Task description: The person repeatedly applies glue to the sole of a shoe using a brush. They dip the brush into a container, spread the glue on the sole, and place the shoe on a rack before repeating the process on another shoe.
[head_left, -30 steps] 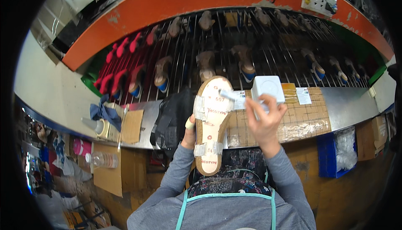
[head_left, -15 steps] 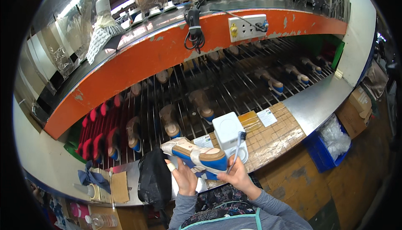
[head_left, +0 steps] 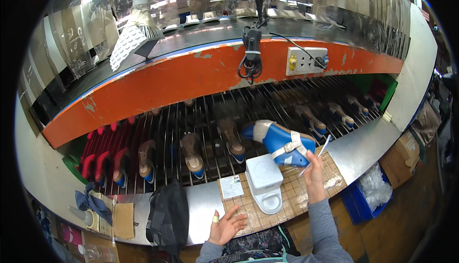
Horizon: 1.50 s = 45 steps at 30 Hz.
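My right hand [head_left: 315, 173] grips the toe end of a blue shoe last [head_left: 281, 141] fitted with a cream sandal upper, whose strap has a buckle. A thin pale stick [head_left: 327, 144], looking like a brush handle, is held in the same hand. The shoe is lifted over the rack's front edge, tilted, its other end pointing left. My left hand [head_left: 228, 228] is empty, fingers spread, palm up, above the counter's front edge; a pale wrap covers one fingertip. Between the hands stands a white box-shaped container [head_left: 264, 172] with a round cup at its front.
Several lasted shoes [head_left: 192, 154] lie on the metal-bar rack [head_left: 213, 160] beneath an orange beam [head_left: 191, 67]. A black bag [head_left: 168, 215] and a blue cloth [head_left: 93, 201] sit on the left of the counter. A blue bin [head_left: 356, 208] with clear plastic stands right.
My right hand has carried the shoe up and right, turning its buckled side into view. My left hand has come away from it and dropped lower. The view has shifted.
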Motion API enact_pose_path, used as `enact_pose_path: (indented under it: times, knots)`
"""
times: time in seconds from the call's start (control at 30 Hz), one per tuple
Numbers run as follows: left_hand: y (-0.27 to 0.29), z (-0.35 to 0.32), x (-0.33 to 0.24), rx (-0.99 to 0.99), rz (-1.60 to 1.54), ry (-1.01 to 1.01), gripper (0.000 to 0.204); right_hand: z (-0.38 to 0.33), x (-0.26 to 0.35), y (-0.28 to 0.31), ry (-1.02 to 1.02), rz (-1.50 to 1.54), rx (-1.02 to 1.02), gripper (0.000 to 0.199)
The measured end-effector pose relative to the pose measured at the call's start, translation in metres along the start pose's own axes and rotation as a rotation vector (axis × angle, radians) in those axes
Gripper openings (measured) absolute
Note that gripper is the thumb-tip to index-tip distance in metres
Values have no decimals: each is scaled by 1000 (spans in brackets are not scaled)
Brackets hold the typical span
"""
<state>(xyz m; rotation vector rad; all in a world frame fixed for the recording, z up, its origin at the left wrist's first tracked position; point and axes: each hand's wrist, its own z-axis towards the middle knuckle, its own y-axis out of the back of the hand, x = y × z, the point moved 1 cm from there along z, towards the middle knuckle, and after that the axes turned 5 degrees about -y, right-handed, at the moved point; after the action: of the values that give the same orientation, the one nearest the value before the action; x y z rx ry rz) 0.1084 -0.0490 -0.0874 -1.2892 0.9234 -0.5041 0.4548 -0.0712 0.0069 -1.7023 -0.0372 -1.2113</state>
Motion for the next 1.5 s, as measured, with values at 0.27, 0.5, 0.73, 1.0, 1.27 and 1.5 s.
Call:
enact_pose_path:
  times: [0.27,0.5,0.73,1.0,1.27,1.5]
  knots:
    - [20,-1,1,8,-164,-38,76,109,-37,13,409,-814,-255,43]
    - [19,1,2,10,-179,-28,75,138,-61,25,414,-858,-121,45]
    - [15,1,2,-9,-175,-42,77,129,-62,6,447,-943,79,44]
    - [12,2,1,-42,-164,-53,76,131,-69,13,460,-1248,157,48]
    - [12,3,2,-38,-118,-66,76,122,-63,14,635,-1362,-137,49]
    - [7,3,1,-44,-114,-59,70,-23,-21,27,778,-1236,42,21]
